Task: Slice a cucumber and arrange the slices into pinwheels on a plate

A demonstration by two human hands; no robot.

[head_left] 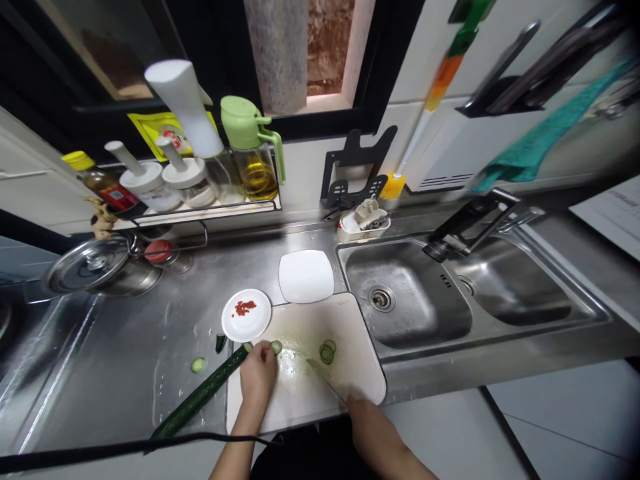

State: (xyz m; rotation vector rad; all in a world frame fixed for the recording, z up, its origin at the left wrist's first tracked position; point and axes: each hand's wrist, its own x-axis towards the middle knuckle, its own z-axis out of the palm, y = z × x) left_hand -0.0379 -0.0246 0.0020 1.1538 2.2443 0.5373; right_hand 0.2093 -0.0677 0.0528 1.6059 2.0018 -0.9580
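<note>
In the head view, a white cutting board [305, 407] lies on the steel counter [120, 360]. The left hand [259, 373] is over the board's left part, thumb and fingers drawn together, pinching a pale green cucumber slice [277, 347] at the fingertips. The right hand [367, 420], at the board's near right edge, is curled around the handle of a knife [327, 381], whose blurred blade points over the middle of the board.

The long dark green cucumber [200, 397] slants across the counter on the board's left, its pale cut end beside the left hand. A few overlapping slices [327, 352] lie on the board's right half. Left of the board, a single slice [198, 365] and a small dark green piece [220, 343] rest on the counter.

A round plate [255, 328] with chopped red pieces [244, 308] sits at the board's far left corner, and an empty square plate [306, 276] is at its far edge. The double sink [410, 300] is to the board's right. Beyond the board to the far left are a lidded pot [95, 267] and a rack [210, 212] of bottles and jars.
</note>
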